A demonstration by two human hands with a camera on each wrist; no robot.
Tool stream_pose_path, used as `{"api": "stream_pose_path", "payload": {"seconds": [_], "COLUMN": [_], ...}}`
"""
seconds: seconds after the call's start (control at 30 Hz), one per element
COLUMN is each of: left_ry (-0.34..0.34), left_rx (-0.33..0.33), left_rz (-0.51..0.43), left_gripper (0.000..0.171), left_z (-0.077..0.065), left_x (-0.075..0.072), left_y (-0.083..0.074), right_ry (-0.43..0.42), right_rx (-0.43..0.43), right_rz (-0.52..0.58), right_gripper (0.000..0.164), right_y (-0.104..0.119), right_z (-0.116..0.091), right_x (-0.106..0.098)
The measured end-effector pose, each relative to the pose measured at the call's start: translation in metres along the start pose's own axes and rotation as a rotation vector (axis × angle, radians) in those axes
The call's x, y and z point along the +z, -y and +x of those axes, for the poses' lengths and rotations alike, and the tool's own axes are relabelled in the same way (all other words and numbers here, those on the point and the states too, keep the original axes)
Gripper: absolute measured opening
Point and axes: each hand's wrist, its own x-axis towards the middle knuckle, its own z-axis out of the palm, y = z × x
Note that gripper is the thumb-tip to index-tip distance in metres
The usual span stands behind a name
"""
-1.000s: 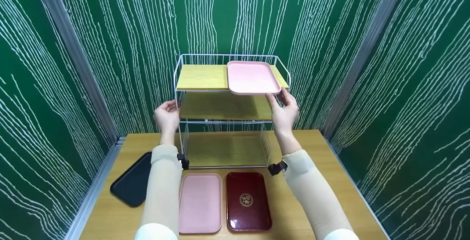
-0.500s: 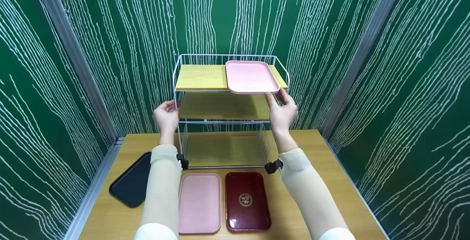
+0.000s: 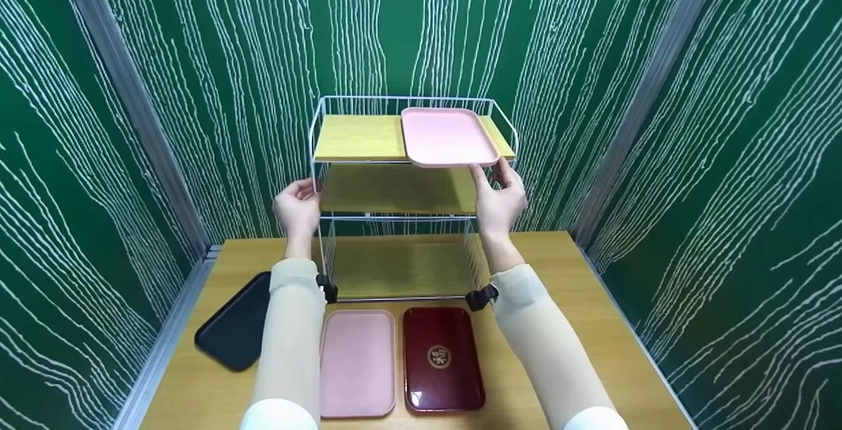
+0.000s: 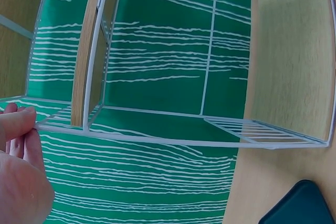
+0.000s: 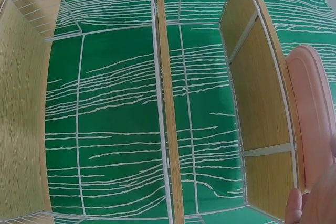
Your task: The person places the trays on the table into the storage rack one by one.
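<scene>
By the nearer right hand (image 3: 500, 205), the upper pink tray (image 3: 449, 136) just beyond is being pinched at its front-right corner; by the left hand (image 3: 297, 212), the wire-framed rack (image 3: 360, 137) is being gripped.

The rack (image 3: 401, 190) is framed in white, with yellow wood-grained boards (image 3: 360, 137). At its top, a pale pink tray (image 3: 449, 136) is seen; before it, a duller pink tray (image 3: 358, 363), a dark red tray (image 3: 444, 359) stamped in gold and a blue-black tray (image 3: 238, 321). Behind it, the green wall (image 3: 400, 29) is streaked white.
</scene>
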Motion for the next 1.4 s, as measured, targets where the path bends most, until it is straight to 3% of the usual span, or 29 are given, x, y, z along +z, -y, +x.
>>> {"api": "stream_pose_path", "payload": {"seconds": [0.27, 0.4, 0.67, 0.87, 1.17, 1.4], "left_ry": [-0.011, -0.003, -0.012, -0.01, -0.001, 0.002], "left_rx": [0.027, 0.037, 0.005, -0.02, -0.003, -0.013], "left_rz": [0.026, -0.007, 0.003, -0.044, -0.042, -0.073], "left_gripper": [0.022, 0.023, 0.023, 0.026, 0.027, 0.025], "left_z": [-0.001, 0.001, 0.003, 0.003, 0.002, 0.003], "left_x": [0.0, 0.002, 0.002, 0.001, 0.001, 0.0], "left_y": [0.001, 0.001, 0.002, 0.0, 0.002, 0.002], "right_ry": [0.003, 0.001, 0.042, 0.06, 0.113, 0.134], "right_rx": [-0.002, -0.026, -0.008, 0.003, 0.008, 0.06], "right_rz": [0.0, -0.007, 0.022, 0.06, 0.038, 0.021], "right_gripper": [0.064, 0.062, 0.057, 0.056, 0.047, 0.043], "right_y": [-0.002, -0.003, -0.013, -0.024, -0.06, -0.088], "right_z": [0.001, 0.001, -0.007, -0.014, -0.028, -0.041], "right_x": [0.0, -0.001, -0.005, -0.01, -0.024, -0.036]}}
